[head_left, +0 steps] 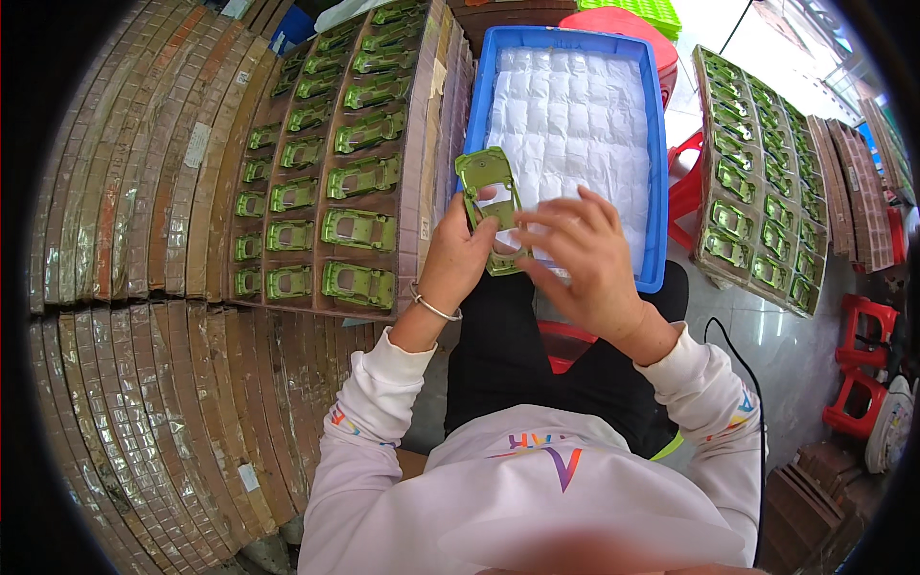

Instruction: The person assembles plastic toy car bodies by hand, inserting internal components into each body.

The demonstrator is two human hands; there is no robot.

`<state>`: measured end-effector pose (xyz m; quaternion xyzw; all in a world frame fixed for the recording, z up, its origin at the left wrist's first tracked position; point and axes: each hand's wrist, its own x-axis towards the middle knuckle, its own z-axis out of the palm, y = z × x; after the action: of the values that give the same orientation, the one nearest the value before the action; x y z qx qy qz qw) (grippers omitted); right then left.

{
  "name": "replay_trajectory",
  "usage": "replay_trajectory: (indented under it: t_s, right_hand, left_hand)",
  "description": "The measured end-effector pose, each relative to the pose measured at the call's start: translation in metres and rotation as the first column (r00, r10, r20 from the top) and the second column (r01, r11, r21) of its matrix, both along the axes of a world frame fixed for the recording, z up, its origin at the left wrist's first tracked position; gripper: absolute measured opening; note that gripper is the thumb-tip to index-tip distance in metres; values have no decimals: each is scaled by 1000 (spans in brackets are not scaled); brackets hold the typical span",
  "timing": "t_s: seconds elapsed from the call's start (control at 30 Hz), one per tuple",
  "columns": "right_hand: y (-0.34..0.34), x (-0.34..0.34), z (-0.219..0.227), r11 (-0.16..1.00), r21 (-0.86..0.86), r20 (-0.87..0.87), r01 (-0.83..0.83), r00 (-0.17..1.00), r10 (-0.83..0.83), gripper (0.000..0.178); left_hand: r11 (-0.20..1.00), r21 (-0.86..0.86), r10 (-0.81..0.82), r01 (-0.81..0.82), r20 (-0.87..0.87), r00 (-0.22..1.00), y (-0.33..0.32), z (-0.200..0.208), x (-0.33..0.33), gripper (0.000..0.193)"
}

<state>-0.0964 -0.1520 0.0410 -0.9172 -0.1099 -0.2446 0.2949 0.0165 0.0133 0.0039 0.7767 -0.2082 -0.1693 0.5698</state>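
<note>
A green car-shaped shell (498, 213) is clamped in the left hand (455, 251), near the blue tray's (656, 192) near left corner. Beside it the right hand (592, 264) is blurred, fingers apart; whether contact is made cannot be told. White padding (575, 115) is held in the tray; leftward, similar shells (360, 231) are boxed.
</note>
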Motion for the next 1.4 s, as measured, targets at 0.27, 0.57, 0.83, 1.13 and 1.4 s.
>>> replay_trajectory:
  t_s: [0.27, 0.57, 0.83, 1.13, 1.4]
  right_hand:
    - [27, 21, -46, 555, 779, -346, 293, 938, -11, 38]
    - [32, 18, -49, 473, 839, -300, 269, 954, -10, 32]
    - [29, 14, -44, 398, 870, -347, 291, 935, 74, 31]
    - [31, 11, -49, 373, 890, -301, 262, 952, 50, 23]
    - [28, 10, -43, 343, 884, -358, 316, 932, 63, 18]
  left_hand:
    - [992, 117, 40, -46, 52, 998, -18, 16, -25, 32]
    - [979, 202, -36, 11, 116, 993, -12, 23, -30, 38]
    - [983, 184, -14, 4, 55, 998, -14, 25, -29, 36]
    - [988, 101, -111, 117, -59, 992, -9, 26, -33, 35]
    - [993, 113, -48, 33, 135, 990, -14, 17, -41, 31]
